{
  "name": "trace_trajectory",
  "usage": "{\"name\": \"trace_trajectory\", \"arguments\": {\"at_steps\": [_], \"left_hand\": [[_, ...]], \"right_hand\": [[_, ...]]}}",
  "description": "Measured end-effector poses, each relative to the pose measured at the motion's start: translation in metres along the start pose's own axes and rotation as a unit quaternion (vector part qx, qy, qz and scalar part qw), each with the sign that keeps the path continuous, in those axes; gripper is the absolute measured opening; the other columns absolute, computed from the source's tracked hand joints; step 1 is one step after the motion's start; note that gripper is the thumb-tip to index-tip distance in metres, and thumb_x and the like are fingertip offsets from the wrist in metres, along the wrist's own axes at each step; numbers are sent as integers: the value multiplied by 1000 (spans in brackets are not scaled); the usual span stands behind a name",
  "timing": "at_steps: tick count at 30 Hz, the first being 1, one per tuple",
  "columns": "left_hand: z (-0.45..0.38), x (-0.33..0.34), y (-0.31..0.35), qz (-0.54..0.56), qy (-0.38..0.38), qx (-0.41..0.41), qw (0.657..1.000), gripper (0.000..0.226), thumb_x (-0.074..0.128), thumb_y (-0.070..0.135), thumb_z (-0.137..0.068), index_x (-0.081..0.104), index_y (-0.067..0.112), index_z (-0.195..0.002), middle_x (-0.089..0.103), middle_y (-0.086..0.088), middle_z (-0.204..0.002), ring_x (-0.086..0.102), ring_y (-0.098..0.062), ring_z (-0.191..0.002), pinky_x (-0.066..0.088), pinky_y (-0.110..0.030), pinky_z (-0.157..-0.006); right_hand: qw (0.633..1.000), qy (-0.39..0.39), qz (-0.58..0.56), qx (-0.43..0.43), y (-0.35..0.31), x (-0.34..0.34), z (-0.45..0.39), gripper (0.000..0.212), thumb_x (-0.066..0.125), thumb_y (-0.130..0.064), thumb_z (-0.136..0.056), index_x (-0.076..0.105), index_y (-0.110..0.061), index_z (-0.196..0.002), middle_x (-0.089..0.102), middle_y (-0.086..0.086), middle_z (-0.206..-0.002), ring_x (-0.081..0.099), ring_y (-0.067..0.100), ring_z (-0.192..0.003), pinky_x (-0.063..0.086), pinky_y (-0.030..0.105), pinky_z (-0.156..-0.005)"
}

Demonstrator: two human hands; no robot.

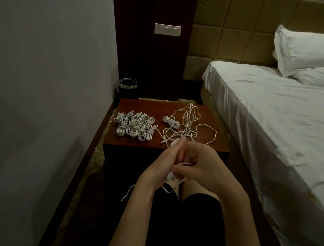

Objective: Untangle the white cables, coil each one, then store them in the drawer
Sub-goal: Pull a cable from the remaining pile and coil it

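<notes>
Fingers (180, 169) of both hands pinch a white cable (171, 177) before the nightstand's (139, 104) coiled pile (135, 126) and tangle (187, 126).

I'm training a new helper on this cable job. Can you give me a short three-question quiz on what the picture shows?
1. True or false: the coiled cables lie on the left part of the wooden table.
2. What lies right of them? A) loose tangled cables B) a pillow C) a bin
3. What do the left hand and right hand hold together?

Key: 1 true. 2 A, the tangled cables. 3 a white cable, being coiled.
</notes>
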State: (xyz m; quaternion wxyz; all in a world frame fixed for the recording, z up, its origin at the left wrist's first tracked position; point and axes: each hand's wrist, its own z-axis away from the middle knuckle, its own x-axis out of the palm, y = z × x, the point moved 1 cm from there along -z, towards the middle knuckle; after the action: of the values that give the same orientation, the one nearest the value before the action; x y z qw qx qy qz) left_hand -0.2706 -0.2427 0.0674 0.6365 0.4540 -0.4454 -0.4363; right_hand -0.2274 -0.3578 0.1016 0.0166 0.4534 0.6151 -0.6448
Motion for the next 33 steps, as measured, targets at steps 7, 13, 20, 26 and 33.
{"name": "trace_trajectory", "arguments": {"at_steps": [7,13,20,26,33], "left_hand": [[0,-4,-6,61,-79,-36,994,52,40,59,-95,61,12,-90,31,2,-53,23,-5,-32,18,-12,-32],[2,-3,-3,71,-109,-15,991,53,36,63,-92,62,29,-60,27,4,-49,19,-4,-32,15,-14,-31],[-1,-6,-9,24,-144,-52,988,63,39,73,-83,40,14,-62,27,2,-44,20,-6,-28,19,-11,-30],[-1,-6,-10,25,-125,-66,990,64,30,72,-89,41,13,-67,32,1,-46,24,-6,-28,21,-9,-32],[-15,-3,-13,-87,-3,-80,993,64,25,60,-100,63,14,-76,56,3,-49,39,-5,-32,27,-14,-35]], "right_hand": [[999,41,-20,23,12,-5,1,37,83,-25,-71,60,-24,-101,65,-1,-85,65,14,-73,54,28,-66],[994,47,-93,24,17,-9,2,31,71,-20,-84,60,-26,-113,60,-9,-107,59,-1,-76,49,17,-65],[978,-41,-201,31,16,-17,9,34,69,-8,-81,64,-13,-114,68,6,-108,67,17,-99,56,26,-79],[985,-39,-166,35,17,-15,9,22,65,0,-85,67,-1,-107,70,0,-84,63,-2,-63,44,8,-54],[988,103,-108,31,26,-17,10,21,71,-6,-82,71,-23,-94,74,-2,-89,71,7,-83,54,17,-71]]}}
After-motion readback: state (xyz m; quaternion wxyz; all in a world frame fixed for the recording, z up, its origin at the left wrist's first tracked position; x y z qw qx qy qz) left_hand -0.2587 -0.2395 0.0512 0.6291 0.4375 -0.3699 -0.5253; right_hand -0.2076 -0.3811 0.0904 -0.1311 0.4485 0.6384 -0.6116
